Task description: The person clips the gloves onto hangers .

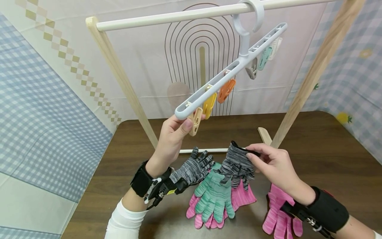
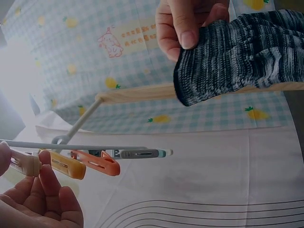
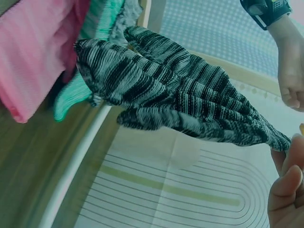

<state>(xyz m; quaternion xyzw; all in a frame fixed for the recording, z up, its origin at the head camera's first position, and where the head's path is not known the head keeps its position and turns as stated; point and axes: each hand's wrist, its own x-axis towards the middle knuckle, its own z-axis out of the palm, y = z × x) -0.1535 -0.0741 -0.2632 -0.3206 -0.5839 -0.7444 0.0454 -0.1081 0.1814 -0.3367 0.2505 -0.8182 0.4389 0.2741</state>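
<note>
My left hand (image 1: 170, 139) pinches a beige clothespin (image 1: 195, 122) at the near end of a pale blue hanger (image 1: 215, 73). In the left wrist view, thumb and fingers press the beige clothespin (image 2: 26, 164) from both sides. Lower and to the right, my right hand (image 1: 276, 162) grips a black-and-grey knit glove (image 1: 237, 164) by its dark cuff. The glove's fingers hang down in the head view, and the right wrist view shows the glove (image 3: 175, 95) stretched lengthwise. A yellow clothespin (image 1: 210, 105) and an orange clothespin (image 1: 226, 90) hang beside the beige one.
The hanger hooks over a white rod (image 1: 173, 16) on a wooden frame (image 1: 125, 86). On the brown table (image 1: 119, 199) lie a green glove (image 1: 216, 196) over a pink glove (image 1: 243, 196), another grey glove (image 1: 191, 169), and a pink glove (image 1: 277, 212) under the right wrist.
</note>
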